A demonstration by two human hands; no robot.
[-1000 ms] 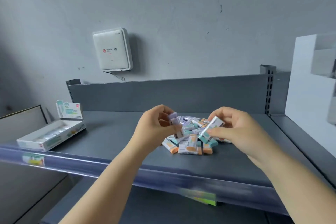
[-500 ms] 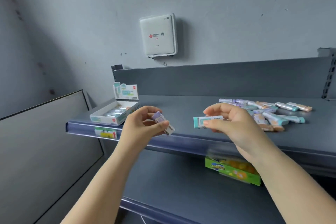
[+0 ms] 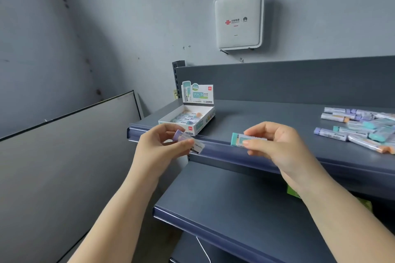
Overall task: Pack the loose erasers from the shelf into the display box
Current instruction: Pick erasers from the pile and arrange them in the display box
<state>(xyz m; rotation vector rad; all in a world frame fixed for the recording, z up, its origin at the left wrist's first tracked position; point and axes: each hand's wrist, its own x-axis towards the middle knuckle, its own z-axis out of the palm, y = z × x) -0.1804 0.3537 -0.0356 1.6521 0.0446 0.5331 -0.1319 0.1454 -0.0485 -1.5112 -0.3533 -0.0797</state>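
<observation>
So the display box is sitting at the far left end of the shelf, lid flap standing up at the back, and it's lying up and a bit to the right of the left hand, basically just past it. That's the relation that matters: the left hand is clearly the nearer one, almost touching the box's front corner in this view, while the right hand is hanging further right along the shelf lip, with a gap to cover.

The left hand is pinching a purple-capped eraser between thumb and fingers, tilted so the purple end is pointing up-left and the white sleeve end is dropping down-right. The right hand is pinching a teal-capped eraser lying pretty much level, long axis running left-right, teal end pointing toward the box. Both hands are clamped on their own eraser and sitting apart from each other.

The box's long side is running away from the camera and slightly right, and the erasers already inside look like they're lying across it, though honestly it's too small to be sure. I'm guessing the purple one is needing a twist to match before it goes in.

The rest of the loose erasers are lying in a scattered bunch well off to the right on the same shelf.
</observation>
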